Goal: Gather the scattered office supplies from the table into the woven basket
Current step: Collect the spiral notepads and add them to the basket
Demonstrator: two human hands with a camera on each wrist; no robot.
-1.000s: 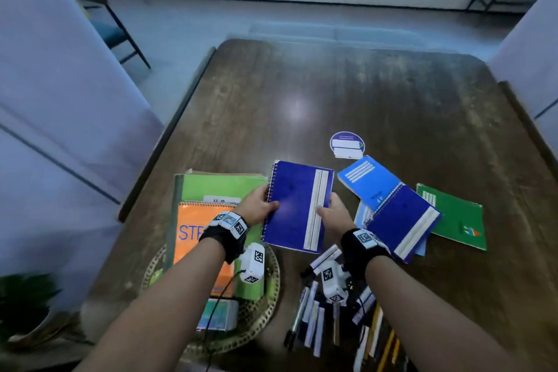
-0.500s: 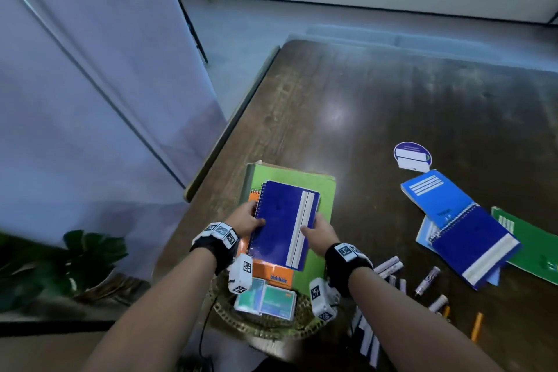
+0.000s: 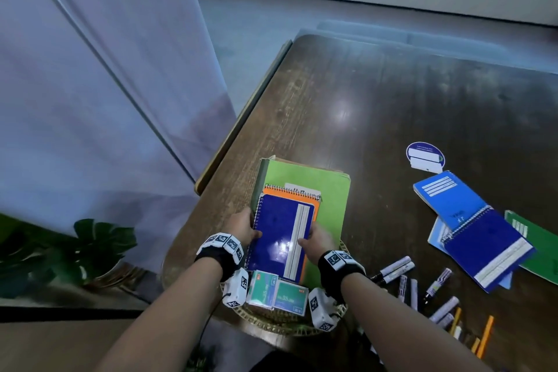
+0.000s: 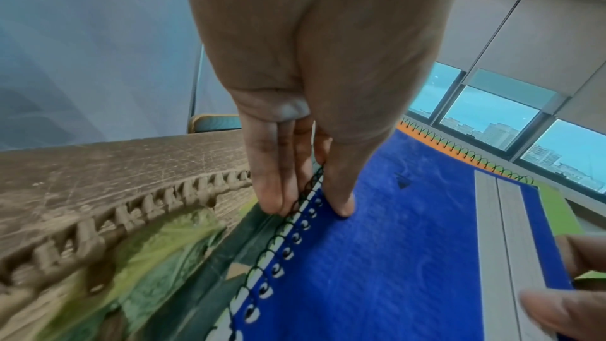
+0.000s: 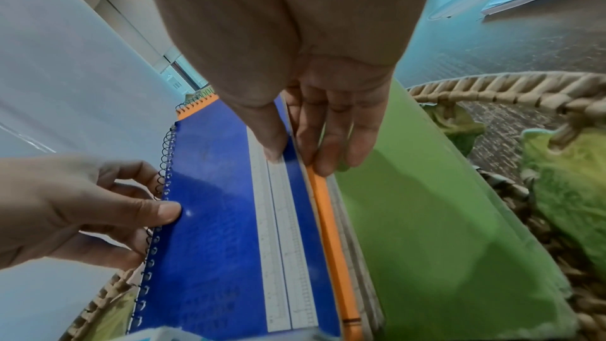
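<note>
While both hands (image 3: 241, 228) (image 3: 321, 240) pinch blue notebook (image 3: 279, 235), woven basket (image 3: 271, 322) holds notebooks, seemingly card packs (image 3: 276, 293).

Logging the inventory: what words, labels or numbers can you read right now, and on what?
"35": apparently, on the teal boxes in the woven basket; rest blurred.
Round sticker, light blue notebook, white label on green folder: print too blurred to read.
No words on the blue spiral notebook, only ruler marks.
</note>
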